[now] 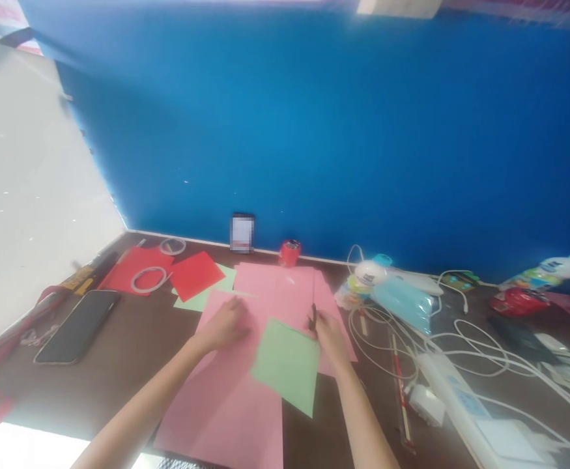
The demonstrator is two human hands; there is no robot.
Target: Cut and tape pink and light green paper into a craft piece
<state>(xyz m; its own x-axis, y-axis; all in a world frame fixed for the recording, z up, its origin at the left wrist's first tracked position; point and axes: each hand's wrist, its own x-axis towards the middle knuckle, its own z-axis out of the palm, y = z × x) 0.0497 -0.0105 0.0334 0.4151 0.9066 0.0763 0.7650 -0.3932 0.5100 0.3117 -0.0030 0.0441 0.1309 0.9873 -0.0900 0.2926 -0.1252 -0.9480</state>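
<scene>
My left hand (227,324) lies on the large pink paper (230,404), its fingers stretched out over the sheet. In my right hand (329,333) is a slim dark tool (313,316), upright in view and too blurred to name. That hand is just beyond the upper right corner of a green paper square (287,365), which overlaps the pink paper. More pink paper (289,286) stretches behind both hands. Beyond my left hand, a red paper square (197,276) partly covers another green sheet (189,304).
A phone (77,327) and a red sheet (128,268) bearing a white ring (148,280) are on the left. A red round object (290,253) stands at the back. To the right are a bottle (363,280), a blue packet (404,303), tangled cables and a power strip (453,394).
</scene>
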